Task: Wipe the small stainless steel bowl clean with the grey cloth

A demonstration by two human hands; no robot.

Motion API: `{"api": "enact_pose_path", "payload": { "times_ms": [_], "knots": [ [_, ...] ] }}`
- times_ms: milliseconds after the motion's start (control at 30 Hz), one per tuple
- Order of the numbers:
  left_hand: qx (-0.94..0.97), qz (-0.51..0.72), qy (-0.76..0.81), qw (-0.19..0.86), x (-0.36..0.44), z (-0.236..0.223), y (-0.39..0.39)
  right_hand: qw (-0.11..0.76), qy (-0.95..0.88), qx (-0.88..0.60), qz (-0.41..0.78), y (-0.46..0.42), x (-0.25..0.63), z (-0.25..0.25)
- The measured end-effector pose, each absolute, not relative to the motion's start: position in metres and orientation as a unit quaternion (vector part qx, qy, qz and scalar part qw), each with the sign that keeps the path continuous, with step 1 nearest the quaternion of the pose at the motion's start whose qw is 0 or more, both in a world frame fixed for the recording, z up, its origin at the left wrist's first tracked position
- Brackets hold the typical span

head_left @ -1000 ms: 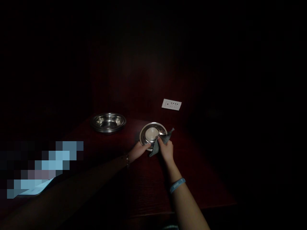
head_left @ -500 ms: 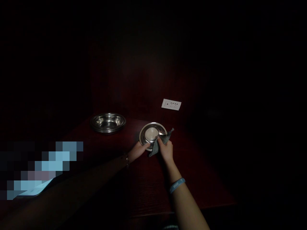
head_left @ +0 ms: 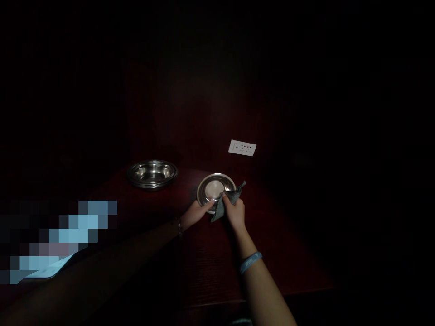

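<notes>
A shiny round metal plate (head_left: pixel 215 189) with a deep middle is held tilted above the dark red table (head_left: pixel 210 271). My left hand (head_left: pixel 196 213) grips its lower left rim, thumb on the inner face and the other fingers hidden beneath. At the lower right rim, my right hand (head_left: pixel 235 212) is closed on a grey-green cloth (head_left: pixel 220 210), its thumb pressing the cloth against the plate. One corner of the cloth sticks out to the upper right. A bracelet is on my left wrist and a blue band (head_left: pixel 251 262) on my right.
Left of the held plate stands a stack of similar metal plates (head_left: pixel 152 174). A white socket panel (head_left: pixel 242 148) is set into the dark red surface behind. At the lower left lies a bright, partly pixelated object (head_left: pixel 50 270). Deep shadow surrounds the table.
Almost nothing differs. My left thumb sits slightly further in over the plate, and the view has shifted a touch. Both hands keep their hold.
</notes>
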State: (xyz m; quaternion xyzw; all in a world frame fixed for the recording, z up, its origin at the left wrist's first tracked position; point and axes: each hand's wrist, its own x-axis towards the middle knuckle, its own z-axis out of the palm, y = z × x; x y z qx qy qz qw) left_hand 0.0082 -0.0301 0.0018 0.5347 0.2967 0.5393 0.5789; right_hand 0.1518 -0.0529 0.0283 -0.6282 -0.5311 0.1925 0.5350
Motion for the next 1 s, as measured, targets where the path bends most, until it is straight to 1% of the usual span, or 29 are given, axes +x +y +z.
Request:
{"api": "enact_pose_path", "payload": {
  "times_ms": [367, 1000],
  "knots": [
    [0.544, 0.547, 0.289, 0.567, 0.0056, 0.0052, -0.0315, 0.533, -0.530, -0.628, 0.199, -0.0514, 0.1530, 0.0252],
    [0.524, 0.548, 0.287, 0.586, 0.0066, -0.0008, -0.0274, 0.530, -0.526, -0.634, 0.200, -0.0512, 0.1527, 0.0249]
  ]
}}
